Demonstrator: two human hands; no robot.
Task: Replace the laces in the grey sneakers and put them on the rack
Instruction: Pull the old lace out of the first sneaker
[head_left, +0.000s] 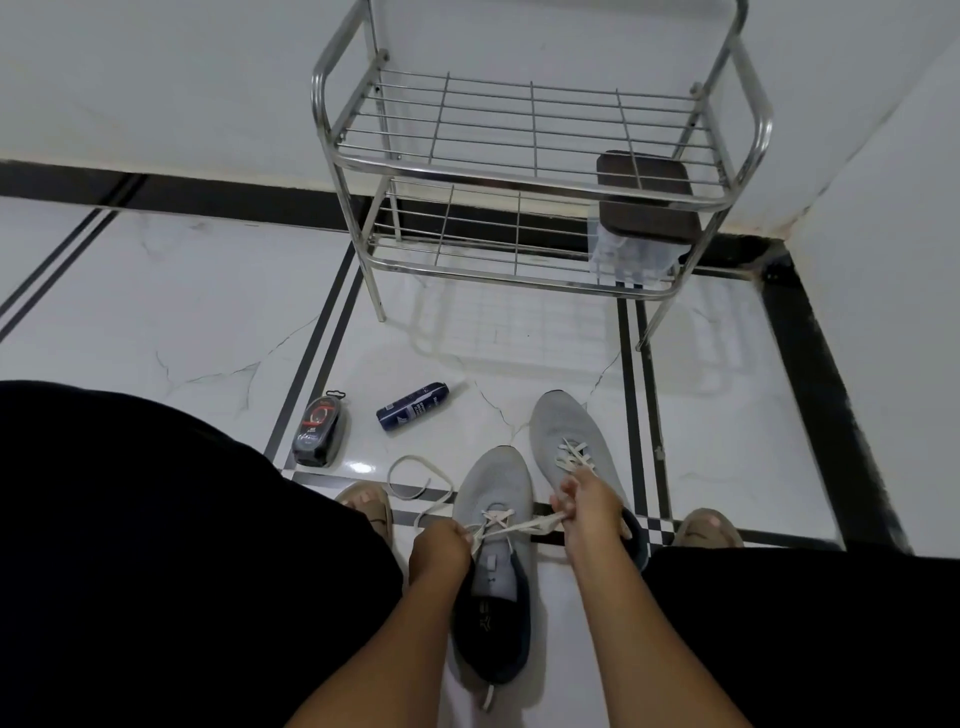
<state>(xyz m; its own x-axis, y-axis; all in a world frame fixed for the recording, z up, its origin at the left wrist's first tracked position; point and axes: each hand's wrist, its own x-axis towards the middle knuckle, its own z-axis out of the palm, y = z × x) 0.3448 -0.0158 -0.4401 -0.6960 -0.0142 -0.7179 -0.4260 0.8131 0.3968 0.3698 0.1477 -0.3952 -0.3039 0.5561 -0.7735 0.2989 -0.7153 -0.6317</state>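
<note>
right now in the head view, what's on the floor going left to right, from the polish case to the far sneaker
shoe polish case → blue spray can → loose lace loop → near grey sneaker → far grey sneaker

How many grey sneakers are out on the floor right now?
2. One grey sneaker lies between the person's legs, its white lace held by the left hand and right hand. The other sneaker sits just right of it, partly behind the right hand.
</note>
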